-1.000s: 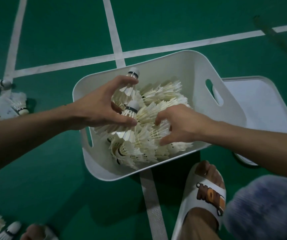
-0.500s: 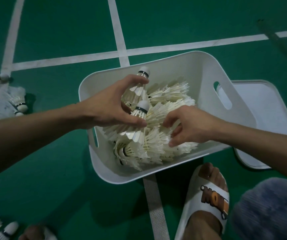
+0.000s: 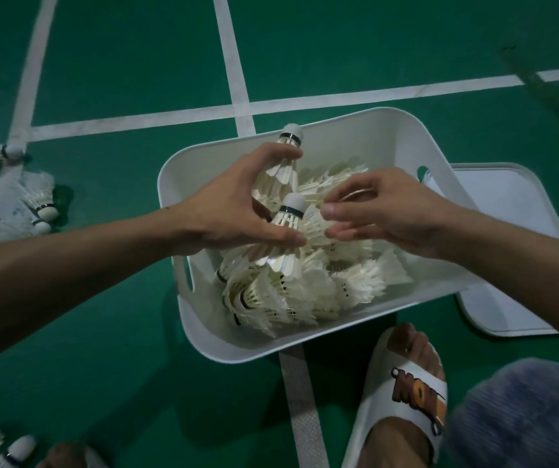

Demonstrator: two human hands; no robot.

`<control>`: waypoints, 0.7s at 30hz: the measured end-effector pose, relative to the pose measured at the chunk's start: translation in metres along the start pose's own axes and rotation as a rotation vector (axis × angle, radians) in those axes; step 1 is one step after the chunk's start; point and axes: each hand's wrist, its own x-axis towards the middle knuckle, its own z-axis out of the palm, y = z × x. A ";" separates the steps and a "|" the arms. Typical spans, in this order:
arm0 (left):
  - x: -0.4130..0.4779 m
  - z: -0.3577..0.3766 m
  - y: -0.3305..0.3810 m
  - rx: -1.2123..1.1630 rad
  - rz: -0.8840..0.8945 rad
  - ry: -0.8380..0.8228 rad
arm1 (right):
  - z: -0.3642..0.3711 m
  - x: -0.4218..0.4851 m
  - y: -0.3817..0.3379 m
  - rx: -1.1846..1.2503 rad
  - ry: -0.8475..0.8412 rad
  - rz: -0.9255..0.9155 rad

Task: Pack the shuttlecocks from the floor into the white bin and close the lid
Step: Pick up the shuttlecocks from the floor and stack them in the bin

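Slipper writing unclear. Left hand clasps two shuttlecocks in curled fingers above the bin; right hand, relaxed and holding nothing, is at their three o'clock.

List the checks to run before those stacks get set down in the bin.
1. Left hand grip on the two stacks: ok, fingers and thumb curl round them above the white bin.
2. Right hand touching the stacks: cannot tell.
3. Room in the bin: ok, its far wall shows bare above the pile.
4. Floor cleared: not ok, loose shuttlecocks lie at the left.
5. Lid ready: ok, off, on the floor right of the bin.
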 end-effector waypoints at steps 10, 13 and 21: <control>0.015 0.015 0.003 0.011 0.086 0.024 | 0.024 0.000 0.005 0.302 -0.077 0.113; 0.018 0.013 0.002 -0.057 0.069 -0.039 | 0.023 0.000 0.008 0.351 -0.075 0.118; 0.023 0.000 -0.002 -0.281 0.024 -0.219 | 0.006 0.001 0.014 0.372 -0.086 0.066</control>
